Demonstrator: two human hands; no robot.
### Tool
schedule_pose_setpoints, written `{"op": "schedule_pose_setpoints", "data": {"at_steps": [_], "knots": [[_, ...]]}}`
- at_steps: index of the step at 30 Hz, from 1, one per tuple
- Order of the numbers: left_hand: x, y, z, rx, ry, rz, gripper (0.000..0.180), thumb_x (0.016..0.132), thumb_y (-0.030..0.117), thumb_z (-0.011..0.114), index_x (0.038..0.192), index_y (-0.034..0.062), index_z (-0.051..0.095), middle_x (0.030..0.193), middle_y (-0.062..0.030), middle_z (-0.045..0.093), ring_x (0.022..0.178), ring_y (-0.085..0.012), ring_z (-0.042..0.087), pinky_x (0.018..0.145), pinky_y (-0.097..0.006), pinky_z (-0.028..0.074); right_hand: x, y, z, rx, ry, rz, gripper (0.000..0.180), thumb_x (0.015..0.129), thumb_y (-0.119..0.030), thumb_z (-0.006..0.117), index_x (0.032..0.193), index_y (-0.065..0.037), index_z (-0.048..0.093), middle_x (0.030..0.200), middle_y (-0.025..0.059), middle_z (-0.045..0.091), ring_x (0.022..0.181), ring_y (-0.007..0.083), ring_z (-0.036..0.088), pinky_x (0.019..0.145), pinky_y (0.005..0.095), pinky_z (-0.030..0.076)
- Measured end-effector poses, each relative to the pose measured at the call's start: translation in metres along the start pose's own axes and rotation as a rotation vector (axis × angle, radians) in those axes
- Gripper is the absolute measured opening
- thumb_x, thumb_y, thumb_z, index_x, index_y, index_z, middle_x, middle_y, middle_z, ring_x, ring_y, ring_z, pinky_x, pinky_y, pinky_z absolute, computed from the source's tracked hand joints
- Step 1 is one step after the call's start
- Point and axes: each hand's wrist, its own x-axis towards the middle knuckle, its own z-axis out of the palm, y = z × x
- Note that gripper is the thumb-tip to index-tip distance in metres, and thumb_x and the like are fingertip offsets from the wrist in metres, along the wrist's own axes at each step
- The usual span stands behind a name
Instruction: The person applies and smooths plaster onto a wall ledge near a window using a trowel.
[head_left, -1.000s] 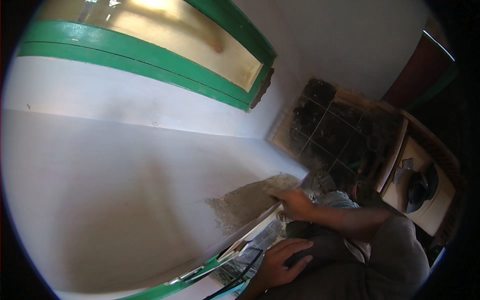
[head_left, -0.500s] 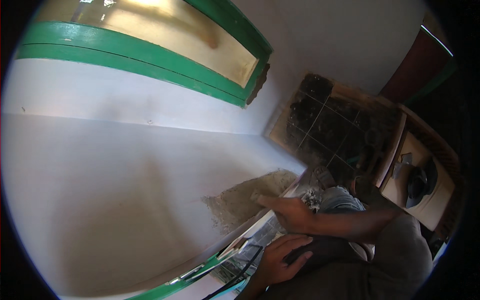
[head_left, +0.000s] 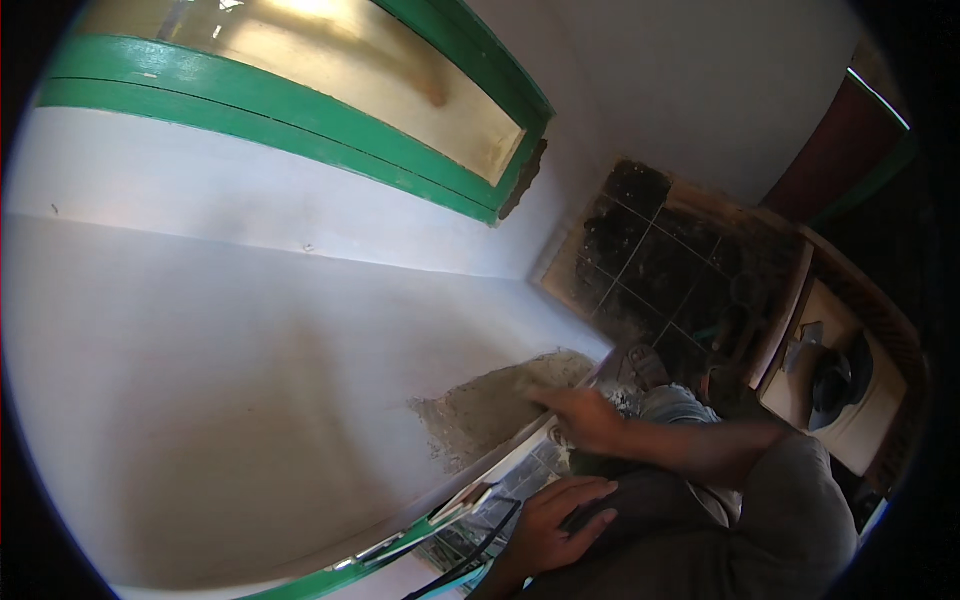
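Note:
My right hand (head_left: 590, 418) reaches from the right to a rough grey plaster patch (head_left: 490, 410) on the pale wall (head_left: 250, 350). Its fingers are bent together at the patch's right part; they are blurred, and whatever they may hold cannot be made out. Lower down, my left hand (head_left: 562, 528) rests on the dark cloth over my leg (head_left: 650, 510), thumb and fingers apart, with nothing in it.
A green window frame (head_left: 300, 125) runs along the upper left. Dark floor tiles (head_left: 650, 260) lie beyond the wall's corner. At right stands a wooden chair (head_left: 880, 400) with a black cap (head_left: 840, 385) on its seat. A dark cable (head_left: 490, 535) hangs beside my left hand.
My right hand has shifted slightly to the right across the plaster patch. The left hand stays on my leg. The whole view has tilted a little.

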Motion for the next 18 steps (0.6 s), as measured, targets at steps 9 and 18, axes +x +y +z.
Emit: {"op": "schedule_pose_setpoints", "data": {"at_steps": [9,18], "knots": [[0.004,-0.002,0.008,0.006,-0.050,-0.037,0.037,0.087,0.009,0.083,0.122,0.0049,0.073,0.118,-0.0151,0.073,0.103,-0.0275,0.074,0.085,-0.035,0.060,-0.014,0.014,0.013,0.270,0.100,-0.206,0.055,0.085,0.005,0.065,0.139,-0.009,0.063,0.133,0.0187,0.069,0.119,0.0346,0.069,0.103,0.0432,0.057],[0.017,0.004,0.006,-0.005,-0.062,-0.080,0.039,0.084,0.011,0.085,0.121,0.0066,0.074,0.115,-0.0144,0.075,0.108,-0.0297,0.073,0.094,-0.039,0.057,-0.014,0.055,0.030,0.069,0.092,-0.181,0.063,0.077,0.001,0.074,0.139,-0.007,0.062,0.125,0.0222,0.070,0.111,0.0399,0.070,0.093,0.0457,0.059]]}}
